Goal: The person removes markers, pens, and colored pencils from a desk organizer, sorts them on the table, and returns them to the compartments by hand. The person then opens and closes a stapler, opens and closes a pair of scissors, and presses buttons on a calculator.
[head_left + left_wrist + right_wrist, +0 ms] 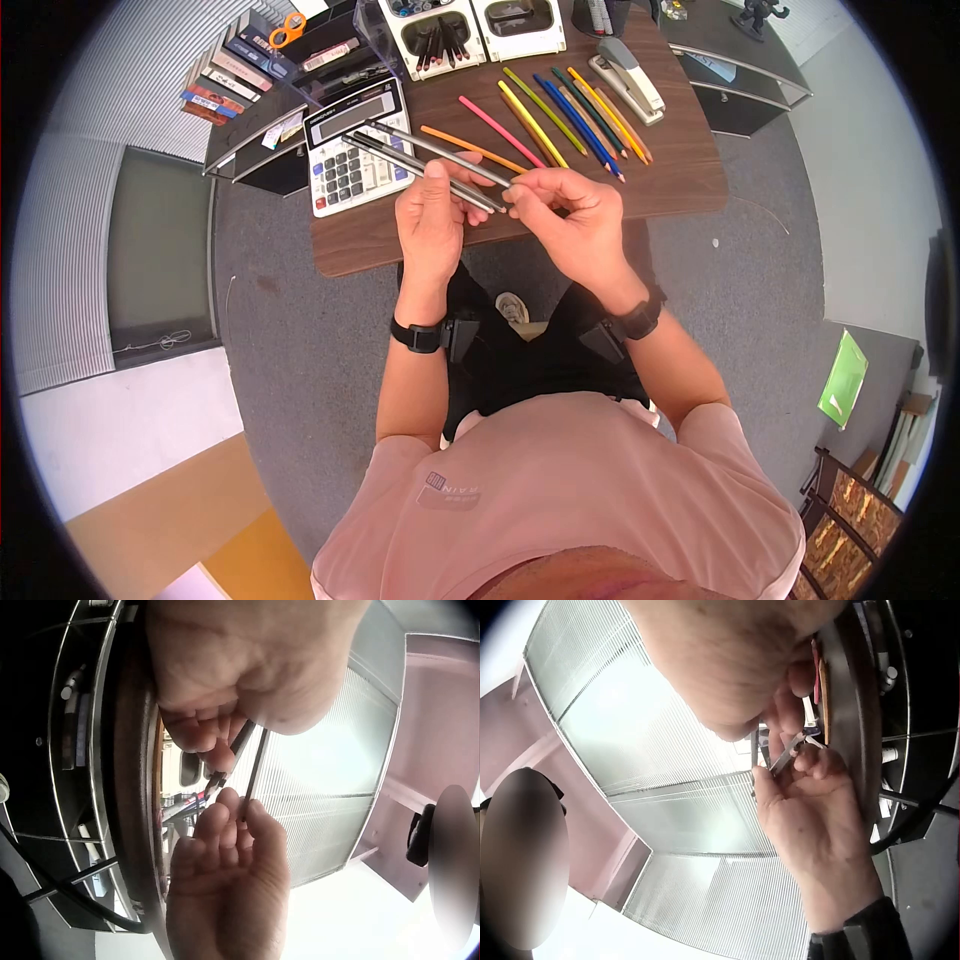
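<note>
My left hand grips several grey and dark pencils in front of the desk's near edge, its thumb lying over them. They slant up and left, their far ends over a white calculator. One grey pencil lies apart from the bundle, and my right hand pinches its near end between thumb and fingers. In the left wrist view the right hand's fingertips meet at a thin dark pencil. The right wrist view shows the left hand palm up under a grey pencil.
Beyond the hands, coloured pencils lie on the brown desk, among them orange, pink and green ones. A stapler stands right of them. White organizers with more pencils stand behind, books at left.
</note>
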Demonstrator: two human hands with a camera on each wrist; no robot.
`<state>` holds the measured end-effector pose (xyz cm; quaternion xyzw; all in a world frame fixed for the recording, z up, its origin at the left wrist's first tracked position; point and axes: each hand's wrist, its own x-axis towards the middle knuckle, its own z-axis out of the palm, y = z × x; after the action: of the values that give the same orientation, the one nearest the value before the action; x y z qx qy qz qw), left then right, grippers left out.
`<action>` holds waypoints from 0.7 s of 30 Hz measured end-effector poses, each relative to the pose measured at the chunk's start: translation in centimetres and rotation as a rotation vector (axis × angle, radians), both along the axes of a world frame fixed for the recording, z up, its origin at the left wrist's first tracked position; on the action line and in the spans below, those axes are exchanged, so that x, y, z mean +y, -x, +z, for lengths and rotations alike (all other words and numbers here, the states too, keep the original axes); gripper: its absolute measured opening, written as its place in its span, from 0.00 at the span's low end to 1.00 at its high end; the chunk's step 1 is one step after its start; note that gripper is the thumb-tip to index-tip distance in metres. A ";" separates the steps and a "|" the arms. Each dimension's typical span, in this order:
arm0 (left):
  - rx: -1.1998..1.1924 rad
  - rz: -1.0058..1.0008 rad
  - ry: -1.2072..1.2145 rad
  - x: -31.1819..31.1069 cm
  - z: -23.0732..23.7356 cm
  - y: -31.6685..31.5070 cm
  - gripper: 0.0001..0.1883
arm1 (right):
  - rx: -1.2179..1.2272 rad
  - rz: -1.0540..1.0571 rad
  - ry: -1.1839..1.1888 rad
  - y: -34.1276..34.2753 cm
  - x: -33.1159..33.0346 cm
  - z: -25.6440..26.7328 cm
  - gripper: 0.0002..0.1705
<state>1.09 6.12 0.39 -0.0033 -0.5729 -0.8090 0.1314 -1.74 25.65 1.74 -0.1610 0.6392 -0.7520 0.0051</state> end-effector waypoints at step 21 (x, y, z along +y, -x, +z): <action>0.035 -0.050 -0.069 -0.4 0.0 0.0 0.26 | 0.168 0.075 -0.183 0.7 -0.8 0.1 0.08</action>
<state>1.07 5.70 0.43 -0.0272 -0.5419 -0.8313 0.1209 -2.45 24.81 1.79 -0.2462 0.6968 -0.6736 -0.0056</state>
